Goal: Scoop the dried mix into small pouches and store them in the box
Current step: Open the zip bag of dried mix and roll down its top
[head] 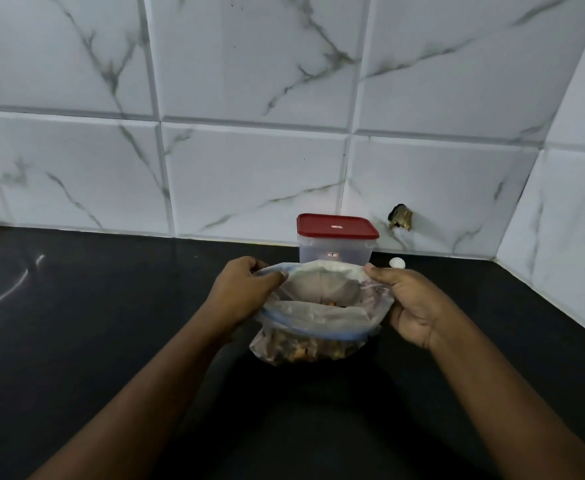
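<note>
1. A clear zip bag (313, 323) with a blue seal strip is sitting on the black counter (111, 341), just below the middle of the view, with its mouth gaping open toward the camera.
2. The dried mix (305, 351), brownish with orange bits, is lying in the bottom of the bag, and a little is showing through the open mouth.
3. The left hand (246, 289) is pinching the bag's rim at the bag's 10 o'clock, with thumb and curled fingers closed on the plastic.
4. The right hand (412, 306) is gripping the rim at the bag's 2 o'clock, its thumb pressing the plastic down against curled fingers.
5. Between them, the two hands are holding the mouth spread wide.
6. A clear box (334, 256) is standing at the bag's 12 o'clock, close to the wall, with its lower part hidden behind the bag's rim. Whether box and bag are touching cannot be told.
7. A red lid (336, 226) is sitting flat on the box.
8. A small white round object (397, 262) is lying on the counter at the bag's 1 o'clock, just beside the right thumb. What it is cannot be told.
9. Marble-patterned wall tiles (249, 81) are rising behind the counter, and a dark hole with a brassy fitting (401, 218) is showing at the box's 2 o'clock.
</note>
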Demonstrator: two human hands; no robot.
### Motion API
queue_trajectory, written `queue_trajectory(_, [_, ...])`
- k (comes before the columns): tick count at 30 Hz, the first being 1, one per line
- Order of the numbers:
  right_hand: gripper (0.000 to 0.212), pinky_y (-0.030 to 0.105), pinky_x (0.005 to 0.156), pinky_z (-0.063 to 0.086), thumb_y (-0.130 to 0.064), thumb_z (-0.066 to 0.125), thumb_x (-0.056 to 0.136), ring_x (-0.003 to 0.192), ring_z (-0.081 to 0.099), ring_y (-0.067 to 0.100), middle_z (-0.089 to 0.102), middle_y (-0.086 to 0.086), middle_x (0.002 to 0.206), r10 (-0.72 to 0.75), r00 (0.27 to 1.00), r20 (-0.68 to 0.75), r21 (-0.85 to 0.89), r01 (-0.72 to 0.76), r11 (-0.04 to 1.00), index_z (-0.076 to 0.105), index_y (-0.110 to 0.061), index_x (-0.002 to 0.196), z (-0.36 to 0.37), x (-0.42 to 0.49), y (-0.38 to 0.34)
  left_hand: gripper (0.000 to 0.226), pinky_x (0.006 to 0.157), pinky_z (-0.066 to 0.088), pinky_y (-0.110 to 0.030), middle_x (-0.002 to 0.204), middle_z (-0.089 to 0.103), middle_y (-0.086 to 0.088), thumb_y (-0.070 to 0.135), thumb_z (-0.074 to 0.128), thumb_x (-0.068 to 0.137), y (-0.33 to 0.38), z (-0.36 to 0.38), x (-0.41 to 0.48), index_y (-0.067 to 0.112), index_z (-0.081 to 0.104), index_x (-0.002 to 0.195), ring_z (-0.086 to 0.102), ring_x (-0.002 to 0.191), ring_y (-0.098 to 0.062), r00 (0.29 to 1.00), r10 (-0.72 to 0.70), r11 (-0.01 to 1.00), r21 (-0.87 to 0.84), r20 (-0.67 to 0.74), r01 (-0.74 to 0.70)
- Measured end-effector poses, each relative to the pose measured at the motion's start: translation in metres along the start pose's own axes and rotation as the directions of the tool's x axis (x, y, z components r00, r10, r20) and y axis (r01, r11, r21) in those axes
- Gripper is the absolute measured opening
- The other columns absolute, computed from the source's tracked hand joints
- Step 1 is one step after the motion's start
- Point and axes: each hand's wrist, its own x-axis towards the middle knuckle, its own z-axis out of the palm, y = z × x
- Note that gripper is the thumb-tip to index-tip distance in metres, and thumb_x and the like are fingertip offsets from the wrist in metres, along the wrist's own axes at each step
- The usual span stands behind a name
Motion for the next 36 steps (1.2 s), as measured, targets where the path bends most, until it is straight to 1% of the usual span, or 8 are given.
queue_trajectory(6, [0.025,0.043,0.077,0.057,-0.022,0.057,0.105,0.073,0.075,0.026,0.074,0.012,0.086,0.163,0.985,0.051,0.307,-0.171,0.936,0.072,-0.007,0.092,-0.002,0.004,0.002,0.028,0.055,0.056,-0.028,0.073,0.065,-0.009,0.019,0.078,0.084,0.010,0.006,-0.002,0.002,0.066,0.103,0.060,0.052,-0.015,0.949,-0.141,0.725,-0.622,0.283,0.294])
queue_trajectory(12, [0.030,0.058,0.061,0.063,-0.028,0.053,0.105,0.076,0.076,0.036,0.074,0.019,0.095,0.188,0.975,0.121,0.335,-0.218,0.916,0.071,-0.006,0.097,-0.012,0.004,0.000,0.021,0.066,0.063,-0.054,0.080,0.069,-0.012,0.011,0.061,0.100,0.009,0.008,0.004,0.004,0.071,0.083,0.068,0.069,-0.023,0.801,-0.328,0.258,-0.768,0.501,0.586])
queue_trajectory(20, [0.039,0.048,0.093,0.057,-0.043,0.063,0.098,0.093,0.075,0.031,0.079,0.015,0.102,-0.008,0.998,-0.063,-0.095,0.002,0.995,0.075,-0.007,0.107,-0.013,0.001,0.002,0.024,0.055,0.058,-0.030,0.080,0.070,-0.012,0.024,0.057,0.104,0.008,0.001,-0.004,0.004,0.067,0.094,0.069,0.063,-0.022,0.877,-0.296,0.728,-0.505,0.378,0.464])
queue_trajectory(23, [0.052,0.040,0.079,0.052,-0.060,0.063,0.093,0.091,0.070,0.028,0.073,0.010,0.098,-0.297,0.952,-0.071,-0.605,0.195,0.772,0.069,-0.008,0.097,-0.012,-0.001,0.004,0.030,0.067,0.058,-0.036,0.093,0.074,-0.012,0.037,0.067,0.100,0.008,0.000,-0.005,0.007,0.068,0.099,0.071,0.080,-0.023,0.970,-0.200,0.967,-0.134,0.135,0.218])
queue_trajectory(27, [0.041,0.034,0.065,0.046,-0.058,0.063,0.096,0.076,0.064,0.017,0.068,0.001,0.083,-0.443,0.896,0.026,-0.870,0.238,0.431,0.065,-0.017,0.088,-0.013,-0.005,0.002,0.050,0.063,0.047,-0.033,0.076,0.069,-0.005,0.058,0.065,0.094,0.006,-0.002,-0.008,0.010,0.067,0.082,0.063,0.070,-0.019,0.999,0.041,0.966,0.256,-0.026,-0.033])
queue_trajectory(29, [0.028,0.035,0.072,0.052,-0.045,0.068,0.097,0.083,0.068,0.018,0.071,0.000,0.087,-0.459,0.888,0.019,-0.820,0.276,0.501,0.068,-0.017,0.092,-0.015,0.000,0.004,0.046,0.062,0.050,-0.033,0.075,0.072,-0.005,0.055,0.070,0.092,0.007,0.000,-0.010,0.011,0.070,0.080,0.066,0.070,-0.018,0.998,0.065,0.970,0.233,0.005,-0.064])
queue_trajectory(32, [0.013,0.049,0.088,0.061,-0.017,0.074,0.096,0.100,0.073,0.027,0.073,0.006,0.108,-0.329,0.941,-0.072,-0.421,0.271,0.866,0.067,-0.018,0.108,-0.012,0.010,0.011,0.033,0.060,0.051,-0.031,0.075,0.072,-0.003,0.043,0.071,0.095,0.004,0.006,-0.011,0.015,0.073,0.079,0.068,0.072,-0.017,0.997,0.067,0.959,0.273,0.046,-0.077])
queue_trajectory(36, [0.022,0.039,0.058,0.064,0.007,0.057,0.100,0.079,0.070,0.027,0.069,0.018,0.106,-0.011,0.998,-0.066,0.131,0.019,0.991,0.060,-0.007,0.117,0.000,0.011,0.013,0.026,0.074,0.060,-0.044,0.083,0.074,-0.012,0.027,0.065,0.102,0.002,0.017,-0.012,0.008,0.073,0.086,0.071,0.081,-0.028,0.999,-0.047,0.997,0.061,0.016,0.046])
